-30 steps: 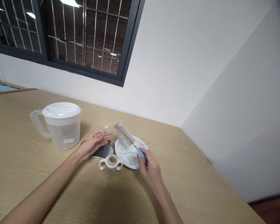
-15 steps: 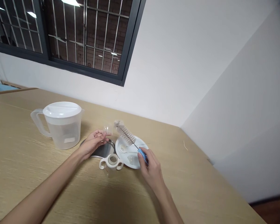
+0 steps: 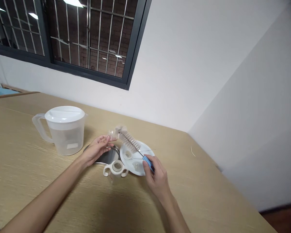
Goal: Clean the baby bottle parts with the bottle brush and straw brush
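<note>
My left hand (image 3: 99, 149) pinches a small clear cap (image 3: 112, 135) by its edge, above a round metal tray (image 3: 108, 157). A bottle brush (image 3: 129, 139) with pale bristles and a blue handle is gripped in my right hand (image 3: 157, 174). The brush tip is at the cap's right side; whether it is inside the cap I cannot tell. Below the brush lies a white plate (image 3: 142, 171) bearing a white ring (image 3: 127, 155), a thin straw-like piece and a small translucent piece (image 3: 137, 166). A clear baby bottle (image 3: 115, 171) with a white two-handled collar stands in front of the tray.
On the left stands a translucent lidded jug (image 3: 66, 136) with its handle to the left. The wooden table (image 3: 203, 194) meets a white wall with a barred window (image 3: 87, 38) above. A thin pale strand (image 3: 192, 151) lies at the right.
The brush has moved a little to the left, so its tip now meets the clear cap. My left hand and the things on the table have stayed in place.
</note>
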Tool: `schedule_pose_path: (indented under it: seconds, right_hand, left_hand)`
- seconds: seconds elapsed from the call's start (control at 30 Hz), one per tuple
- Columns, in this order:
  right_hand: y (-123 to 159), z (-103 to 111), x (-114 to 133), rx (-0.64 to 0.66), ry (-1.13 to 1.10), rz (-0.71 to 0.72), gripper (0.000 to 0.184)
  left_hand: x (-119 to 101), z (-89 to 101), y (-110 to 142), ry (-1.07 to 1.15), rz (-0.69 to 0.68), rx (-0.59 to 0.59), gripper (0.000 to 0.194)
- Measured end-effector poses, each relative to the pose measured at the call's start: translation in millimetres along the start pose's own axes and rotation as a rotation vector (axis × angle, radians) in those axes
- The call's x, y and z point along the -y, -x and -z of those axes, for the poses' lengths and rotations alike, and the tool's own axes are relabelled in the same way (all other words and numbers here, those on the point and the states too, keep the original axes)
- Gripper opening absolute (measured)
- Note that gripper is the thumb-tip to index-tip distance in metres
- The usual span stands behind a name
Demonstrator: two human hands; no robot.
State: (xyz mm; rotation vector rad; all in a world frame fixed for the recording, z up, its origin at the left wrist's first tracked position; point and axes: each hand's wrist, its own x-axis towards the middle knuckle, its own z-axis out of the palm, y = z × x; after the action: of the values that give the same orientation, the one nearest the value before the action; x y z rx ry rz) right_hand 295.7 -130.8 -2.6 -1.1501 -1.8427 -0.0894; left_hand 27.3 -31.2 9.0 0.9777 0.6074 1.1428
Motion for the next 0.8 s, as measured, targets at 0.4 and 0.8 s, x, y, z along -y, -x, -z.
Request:
schedule_pose_path:
  seconds: [0.4,0.8]
  right_hand:
    - [0.3,-0.1,-5.2,-0.037,0.063,-0.046,0.021]
    - [-0.2,0.7,-2.3,-0.033,0.035,-0.028,0.022]
  left_hand:
    - [-0.8,2.0,0.1,0.027,0.007,0.046,0.027]
    - [1.1,1.6,-0.2,0.023,-0.008,-0.019,0.032]
